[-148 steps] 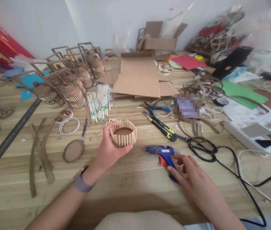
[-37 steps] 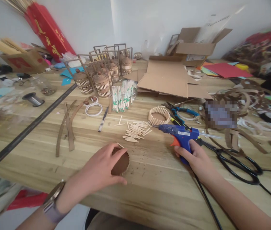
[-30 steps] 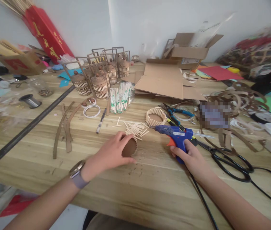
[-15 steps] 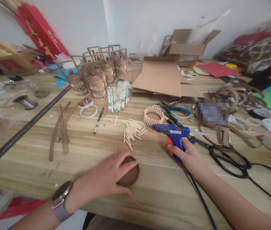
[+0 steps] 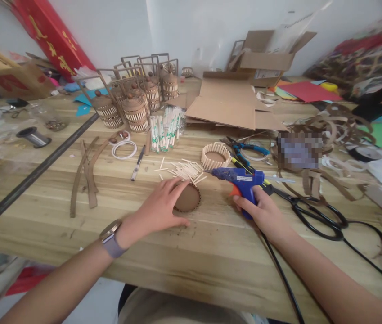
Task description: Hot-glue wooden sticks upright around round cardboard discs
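Head view: clamped on glue gun point(image 5: 243, 178) with right hand point(image 5: 265, 210), spread apart at edge of disc point(image 5: 190, 198) with left hand point(image 5: 155, 208), beside open tabletop point(image 5: 217, 252).

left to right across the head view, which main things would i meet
Grey metal wire spool, brown curved strips, slim black-and-clear pen, brown round scalloped disc, blue plastic glue gun, round black roll.

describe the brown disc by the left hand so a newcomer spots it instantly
On the wooden table, find the blue glue gun in the right hand. To its left, the brown disc lies partly covered by the left hand, nearer than the loose pale sticks. Its notched rim sets it apart from the round piece beyond the glue gun, walled with upright sticks.
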